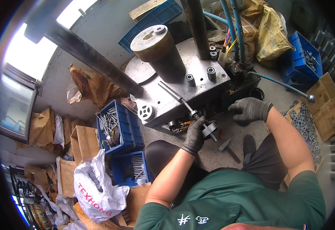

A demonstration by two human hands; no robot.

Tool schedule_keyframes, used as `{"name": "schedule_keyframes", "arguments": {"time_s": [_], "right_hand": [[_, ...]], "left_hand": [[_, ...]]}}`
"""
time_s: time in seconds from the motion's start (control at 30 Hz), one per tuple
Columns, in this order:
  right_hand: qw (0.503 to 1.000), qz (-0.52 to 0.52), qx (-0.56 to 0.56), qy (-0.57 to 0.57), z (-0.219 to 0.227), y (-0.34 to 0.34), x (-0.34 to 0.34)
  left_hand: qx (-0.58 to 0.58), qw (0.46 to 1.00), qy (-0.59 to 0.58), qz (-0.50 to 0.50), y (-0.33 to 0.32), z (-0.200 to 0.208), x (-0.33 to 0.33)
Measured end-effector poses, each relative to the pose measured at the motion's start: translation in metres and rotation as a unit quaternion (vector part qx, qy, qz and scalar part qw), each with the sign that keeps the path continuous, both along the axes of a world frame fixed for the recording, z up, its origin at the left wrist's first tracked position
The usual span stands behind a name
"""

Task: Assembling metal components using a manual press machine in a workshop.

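My left hand (194,135), in a dark grey glove, is wrapped round a long steel shaft (186,105). The shaft slants up and left over the front of a metal press table (194,97). A ring-shaped bearing sits on it above my fingers, and a thick round metal collar (210,130) is near its lower end. My right hand (249,110), gloved alike, hovers off the table's right front corner, fingers loosely stretched and apart, holding nothing visible. Bearings (211,73) stand on the table, and a slotted disc (145,112) lies at its left corner.
A thick cylindrical block (149,43) and steel columns (200,30) rise from the table. A lever with a ball end (310,99) juts out at right. Blue crates (126,130) with metal rods stand left. A hammer (229,149) lies on the floor; ring parts (305,124) cover cardboard at right.
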State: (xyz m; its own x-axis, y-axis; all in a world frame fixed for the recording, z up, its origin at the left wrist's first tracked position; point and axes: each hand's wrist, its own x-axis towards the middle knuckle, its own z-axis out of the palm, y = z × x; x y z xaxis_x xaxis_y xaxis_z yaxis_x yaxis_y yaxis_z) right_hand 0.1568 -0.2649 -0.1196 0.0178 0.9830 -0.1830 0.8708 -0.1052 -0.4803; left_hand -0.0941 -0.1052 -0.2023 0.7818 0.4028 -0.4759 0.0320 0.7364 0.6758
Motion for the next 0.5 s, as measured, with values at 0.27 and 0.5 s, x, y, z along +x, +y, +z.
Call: {"name": "schedule_keyframes", "arguments": {"time_s": [0.27,0.5], "right_hand": [[0.999,0.005,-0.05,-0.013,0.013,0.008,-0.007],[0.999,0.01,-0.037,-0.023,0.022,0.006,-0.006]], "left_hand": [[-0.054,0.996,-0.058,0.051,0.025,0.01,0.005],[0.031,0.997,0.019,0.069,0.048,-0.005,0.016]]}}
